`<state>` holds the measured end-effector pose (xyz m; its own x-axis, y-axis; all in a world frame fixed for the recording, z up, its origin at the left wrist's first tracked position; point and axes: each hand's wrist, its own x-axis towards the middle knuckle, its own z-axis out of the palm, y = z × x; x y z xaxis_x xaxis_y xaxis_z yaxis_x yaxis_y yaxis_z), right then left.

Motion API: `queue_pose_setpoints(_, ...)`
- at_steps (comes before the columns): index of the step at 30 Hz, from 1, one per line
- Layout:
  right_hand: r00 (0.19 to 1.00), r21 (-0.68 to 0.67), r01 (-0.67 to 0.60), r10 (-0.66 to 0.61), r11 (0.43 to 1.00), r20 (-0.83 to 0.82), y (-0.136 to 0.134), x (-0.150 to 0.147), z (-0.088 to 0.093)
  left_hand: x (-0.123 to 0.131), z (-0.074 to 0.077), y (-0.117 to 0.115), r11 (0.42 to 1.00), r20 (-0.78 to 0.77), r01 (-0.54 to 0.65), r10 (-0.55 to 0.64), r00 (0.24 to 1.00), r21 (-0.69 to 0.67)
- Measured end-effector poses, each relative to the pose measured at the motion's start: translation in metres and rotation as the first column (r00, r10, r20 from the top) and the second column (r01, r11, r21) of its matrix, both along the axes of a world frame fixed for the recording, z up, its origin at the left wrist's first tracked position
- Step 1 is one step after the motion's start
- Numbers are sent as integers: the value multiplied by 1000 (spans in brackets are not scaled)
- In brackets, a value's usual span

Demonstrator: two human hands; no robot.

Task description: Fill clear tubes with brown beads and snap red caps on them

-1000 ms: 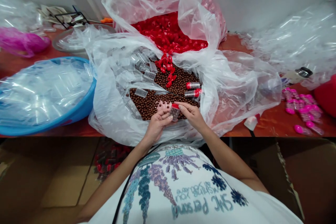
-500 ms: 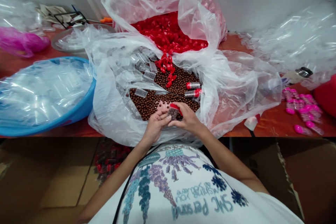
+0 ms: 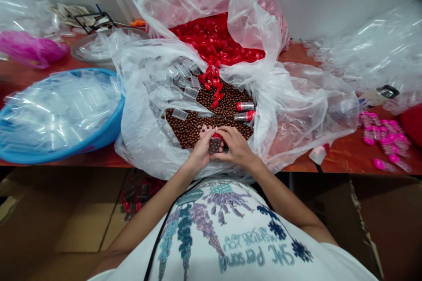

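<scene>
Both my hands meet over a heap of small brown balls (image 3: 198,123) lying in a clear plastic bag (image 3: 145,140). My left hand (image 3: 200,150) and my right hand (image 3: 234,145) are closed together around a small clear tube with a red cap (image 3: 216,142), filled with brown balls. Two more filled red-capped tubes (image 3: 244,111) lie on the heap just beyond my right hand. Loose red caps (image 3: 211,82) and empty clear tubes (image 3: 184,88) lie at the heap's far side.
A bag of red caps (image 3: 217,39) stands behind. A blue basin (image 3: 99,134) of clear tubes sits at left. Pink-capped tubes (image 3: 379,134) lie on the red table at right. Cardboard boxes (image 3: 49,224) are under the table edge.
My right hand has come over the red cap and my hands have closed tighter on the tube, drawing it slightly toward me. The view shifted a little.
</scene>
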<state>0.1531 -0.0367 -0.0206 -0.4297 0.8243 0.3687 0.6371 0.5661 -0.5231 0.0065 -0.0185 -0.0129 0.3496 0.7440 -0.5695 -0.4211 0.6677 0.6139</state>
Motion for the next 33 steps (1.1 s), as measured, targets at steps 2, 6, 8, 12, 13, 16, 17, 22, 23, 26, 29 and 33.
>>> queue_pose_setpoints(2, 1000, 23, -6, 5, 1000, 21, 1, 0, 2, 1, 2, 0, 1000, 31, -10, 9, 999, 22)
queue_pose_setpoints(6, 999, 61, -22, 19, 998, 41, 6, -1, 3, 2, 7, -1, 996, 51, -77, 74, 996, 55)
queue_pose_setpoints(8, 998, 69, -39, 36, 997, 44, 8, -2, 3, 2, 7, -2, 990, 33, -129, 128, 991, 63)
queue_pose_setpoints(12, 998, 60, -45, 42, 997, 53, 8, -7, 3, 2, 6, -4, 988, 15, -144, 143, 990, 60)
queue_pose_setpoints(13, 998, 51, -36, 34, 998, 55, 7, -8, 3, 1, 6, -3, 989, 19, -136, 136, 991, 54)
queue_pose_setpoints(16, 999, -1, 13, -13, 1000, 51, 5, -9, 4, -4, 7, 0, 994, 72, -99, 96, 993, 36)
queue_pose_setpoints(17, 998, -26, 51, -50, 998, 36, 4, -8, 4, -8, 8, 1, 996, 99, -87, 83, 992, 36)
queue_pose_setpoints(22, 955, -294, 232, -275, 927, -111, -2, 0, -1, -23, 11, 6, 996, 159, -68, 59, 986, 51)
queue_pose_setpoints(23, 948, -343, 222, -285, 913, -143, -3, 1, -2, -25, 10, 6, 997, 162, -58, 50, 985, 47)
queue_pose_setpoints(26, 906, -395, 185, -312, 900, -287, -4, -1, -4, -25, 9, 5, 999, 172, -9, 3, 985, 32)
queue_pose_setpoints(29, 889, -351, 164, -293, 922, -353, -2, -5, 1, -22, 7, 2, 1000, 169, 24, -27, 985, 19)
queue_pose_setpoints(33, 979, -196, 59, -95, 979, -179, 3, -7, 12, -17, 5, -1, 998, 173, 23, -32, 984, 59)
